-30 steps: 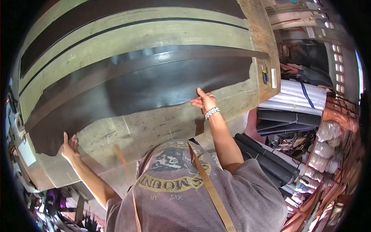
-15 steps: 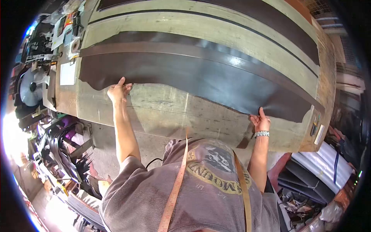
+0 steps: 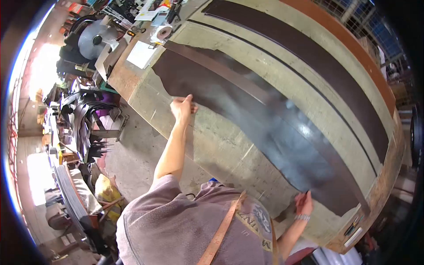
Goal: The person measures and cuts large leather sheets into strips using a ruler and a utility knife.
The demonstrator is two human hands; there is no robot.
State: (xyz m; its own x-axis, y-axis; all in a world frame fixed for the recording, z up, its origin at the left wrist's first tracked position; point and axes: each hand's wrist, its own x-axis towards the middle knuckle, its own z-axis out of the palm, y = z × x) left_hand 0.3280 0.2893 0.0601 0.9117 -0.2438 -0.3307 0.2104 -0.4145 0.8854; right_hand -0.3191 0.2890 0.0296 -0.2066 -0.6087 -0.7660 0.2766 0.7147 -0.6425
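I am pinching the near edge of the dark leather sheet (image 3: 247, 115) with my left hand (image 3: 182, 108); the sheet is lying flat along the workbench (image 3: 212, 141). My right hand (image 3: 303, 204) is gripping the same edge farther along. Step in hand, as I judge it: positioning the sheet. Next move requires an even pull from both hands.

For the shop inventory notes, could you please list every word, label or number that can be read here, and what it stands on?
"M" and perhaps "N": yellow letters of a curved print on the grey T-shirt, mostly cut off and blurred; the word cannot be read whole.
White paper sheet at the table's far end: no print legible.
Papers and labels beyond it: too small and blurred to read.
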